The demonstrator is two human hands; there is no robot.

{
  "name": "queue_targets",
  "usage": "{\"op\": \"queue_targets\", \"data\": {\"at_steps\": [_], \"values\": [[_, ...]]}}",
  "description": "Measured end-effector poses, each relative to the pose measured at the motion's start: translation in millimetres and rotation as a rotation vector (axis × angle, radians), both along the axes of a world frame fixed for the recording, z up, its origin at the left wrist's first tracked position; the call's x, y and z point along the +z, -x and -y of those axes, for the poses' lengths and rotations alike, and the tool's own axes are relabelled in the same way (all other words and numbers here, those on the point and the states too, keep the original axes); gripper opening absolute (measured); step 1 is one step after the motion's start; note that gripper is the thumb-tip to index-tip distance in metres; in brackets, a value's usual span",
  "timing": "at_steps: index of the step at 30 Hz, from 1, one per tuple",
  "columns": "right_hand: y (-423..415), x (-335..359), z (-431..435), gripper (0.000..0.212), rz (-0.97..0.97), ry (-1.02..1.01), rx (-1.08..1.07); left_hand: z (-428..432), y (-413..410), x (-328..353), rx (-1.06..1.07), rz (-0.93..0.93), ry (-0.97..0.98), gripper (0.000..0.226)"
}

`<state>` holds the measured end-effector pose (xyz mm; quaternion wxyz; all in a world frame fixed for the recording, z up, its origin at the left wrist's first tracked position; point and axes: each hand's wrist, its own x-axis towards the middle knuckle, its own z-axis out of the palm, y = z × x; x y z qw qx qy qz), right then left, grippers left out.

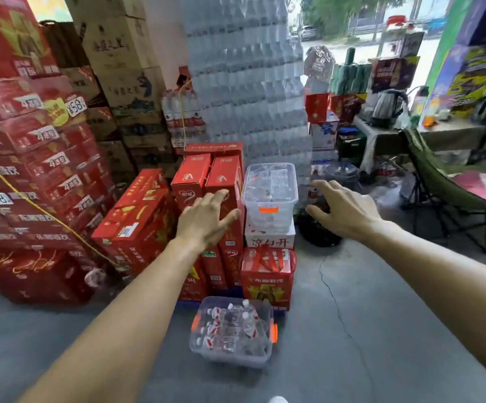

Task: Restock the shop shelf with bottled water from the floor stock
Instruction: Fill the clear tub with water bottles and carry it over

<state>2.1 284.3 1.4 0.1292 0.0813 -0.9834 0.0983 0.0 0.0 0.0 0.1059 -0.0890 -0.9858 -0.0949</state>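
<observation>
A clear plastic bin (269,196) holding bottled water sits on a white carton (269,241), chest-high in front of me. My left hand (206,218) reaches out just left of the bin with fingers spread, holding nothing. On the bin's right, my right hand (343,209) is stretched out the same way, fingers relaxed and empty. A second clear bin (199,349) with orange latches stands on the floor below, filled with several red-labelled water bottles (231,324). Behind rises a tall wall of shrink-wrapped water packs (247,82).
Red drink cartons (137,219) are stacked left of the bins, with taller red stacks (32,158) further left and brown boxes (119,53) behind. A green folding chair (451,196) and a table with a kettle (387,107) stand at right. The concrete floor (352,315) is cracked.
</observation>
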Motion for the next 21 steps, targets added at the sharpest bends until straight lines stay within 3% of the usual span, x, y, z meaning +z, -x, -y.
{"op": "queue_targets", "data": {"at_steps": [12, 21], "values": [[215, -68, -57, 0.057, 0.233, -0.060, -0.012, -66, 194, -91, 0.123, 0.358, -0.100, 0.066], [387, -93, -119, 0.053, 0.307, -0.087, 0.038, -130, 334, -129, 0.234, 0.473, -0.128, 0.061]]}}
